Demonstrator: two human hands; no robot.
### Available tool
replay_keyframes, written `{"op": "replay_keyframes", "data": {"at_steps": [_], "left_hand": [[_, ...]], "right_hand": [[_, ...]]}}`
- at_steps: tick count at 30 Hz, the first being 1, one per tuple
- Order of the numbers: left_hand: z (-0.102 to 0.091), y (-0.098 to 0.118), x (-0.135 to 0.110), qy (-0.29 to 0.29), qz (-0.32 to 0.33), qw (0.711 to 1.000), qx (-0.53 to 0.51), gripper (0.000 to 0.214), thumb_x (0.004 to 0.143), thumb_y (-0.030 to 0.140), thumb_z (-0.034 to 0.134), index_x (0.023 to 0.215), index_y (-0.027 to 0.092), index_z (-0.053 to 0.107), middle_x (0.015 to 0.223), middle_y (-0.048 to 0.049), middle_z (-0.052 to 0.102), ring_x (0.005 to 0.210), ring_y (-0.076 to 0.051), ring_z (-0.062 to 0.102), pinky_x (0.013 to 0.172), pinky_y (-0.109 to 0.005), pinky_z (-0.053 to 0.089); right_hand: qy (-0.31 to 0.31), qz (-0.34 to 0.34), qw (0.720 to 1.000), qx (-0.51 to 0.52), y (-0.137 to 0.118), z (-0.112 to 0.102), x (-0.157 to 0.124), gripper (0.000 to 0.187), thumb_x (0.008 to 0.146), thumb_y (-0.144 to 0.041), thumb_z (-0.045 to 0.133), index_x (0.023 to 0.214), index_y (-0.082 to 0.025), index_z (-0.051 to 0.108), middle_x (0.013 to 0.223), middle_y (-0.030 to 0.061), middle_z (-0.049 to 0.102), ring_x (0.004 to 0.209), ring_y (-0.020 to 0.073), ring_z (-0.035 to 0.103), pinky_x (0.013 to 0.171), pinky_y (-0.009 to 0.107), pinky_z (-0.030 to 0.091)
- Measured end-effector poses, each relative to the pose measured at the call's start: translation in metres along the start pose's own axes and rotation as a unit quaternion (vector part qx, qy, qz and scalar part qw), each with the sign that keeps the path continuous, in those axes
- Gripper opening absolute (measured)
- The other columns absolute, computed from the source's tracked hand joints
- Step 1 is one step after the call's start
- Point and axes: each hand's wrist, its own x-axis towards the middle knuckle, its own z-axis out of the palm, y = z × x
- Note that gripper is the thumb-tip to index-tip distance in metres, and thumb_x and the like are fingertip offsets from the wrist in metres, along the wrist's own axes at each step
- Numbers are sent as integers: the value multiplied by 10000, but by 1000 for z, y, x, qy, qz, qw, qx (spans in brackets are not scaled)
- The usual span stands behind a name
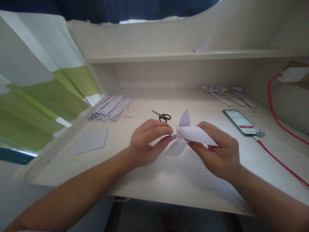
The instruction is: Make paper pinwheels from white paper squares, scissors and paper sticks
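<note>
I hold a pale lilac paper pinwheel (190, 133) above the middle of the light wooden desk (149, 180). My left hand (145, 143) pinches its centre between thumb and fingertips. My right hand (217, 151) grips one of its folded blades from the right. Three blades show: one points up, one down-left, one lies across my right fingers. Both hands are closed on the paper.
Small black scissors (162, 116) lie just behind the hands. A stack of folded paper strips (111, 107) sits at the back left, a flat sheet (92, 140) at the left. Finished paper pieces (225, 93) lie at the back right. A phone (239, 121) with a red cable (280, 161) lies on the right.
</note>
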Motion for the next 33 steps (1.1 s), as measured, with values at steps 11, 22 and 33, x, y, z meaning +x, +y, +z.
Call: {"op": "replay_keyframes", "data": {"at_steps": [11, 22, 33], "left_hand": [[-3, -1, 5, -23, -6, 999, -35, 148, 959, 137, 733, 1098, 178, 760, 998, -114, 819, 967, -216, 759, 886, -370, 611], [-6, 0, 8, -35, -5, 998, -55, 129, 964, 142, 739, 1080, 195, 757, 984, -82, 823, 951, -204, 745, 921, -381, 573], [-7, 1, 6, -39, -84, 990, -111, 103, 975, 179, 738, 1054, 237, 771, 973, -55, 820, 960, -218, 732, 939, -413, 576]], "right_hand": [[-51, -47, 998, 7, 6, -9, 6, 141, 931, -115, 734, 983, -246, 732, 848, 28, 723, 744, 192, 656, 657, 340, 503], [-85, -51, 995, -10, 8, -17, 9, 117, 928, -130, 731, 965, -240, 748, 883, 43, 739, 777, 211, 675, 670, 351, 506], [-74, -41, 996, -6, 3, -12, 9, 109, 958, -128, 711, 950, -237, 707, 794, 6, 663, 681, 162, 605, 607, 303, 460]]}}
